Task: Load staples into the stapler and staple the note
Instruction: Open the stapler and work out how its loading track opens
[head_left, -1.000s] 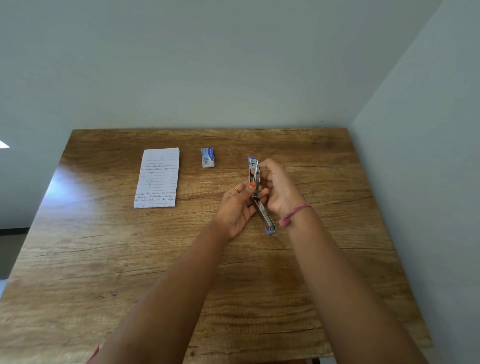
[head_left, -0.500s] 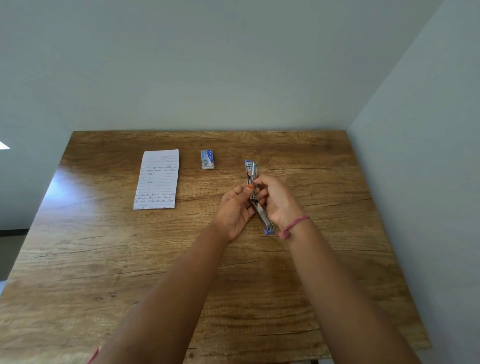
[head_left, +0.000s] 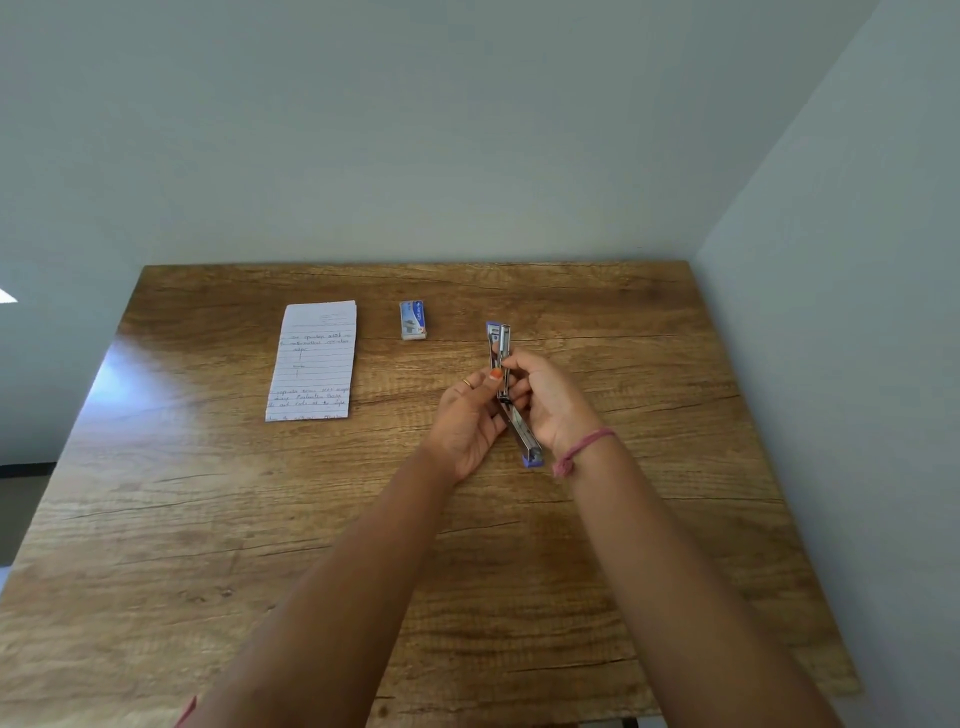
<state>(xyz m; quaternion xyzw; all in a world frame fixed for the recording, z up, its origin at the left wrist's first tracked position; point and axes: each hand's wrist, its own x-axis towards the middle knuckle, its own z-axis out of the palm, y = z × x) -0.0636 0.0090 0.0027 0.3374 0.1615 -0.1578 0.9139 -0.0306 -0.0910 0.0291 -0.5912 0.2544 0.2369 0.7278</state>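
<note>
Both hands, left (head_left: 470, 415) and right (head_left: 550, 400), grip the opened stapler (head_left: 503, 364) above the table (head_left: 623, 519). Staple box (head_left: 413, 320) and note (head_left: 314, 361) lie apart, far left.

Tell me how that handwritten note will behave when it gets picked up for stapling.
The note lies flat and thin on the table, so it will probably flop and bend. It looks light, likely sliding if pushed. Its edge may be hard to pinch.
</note>
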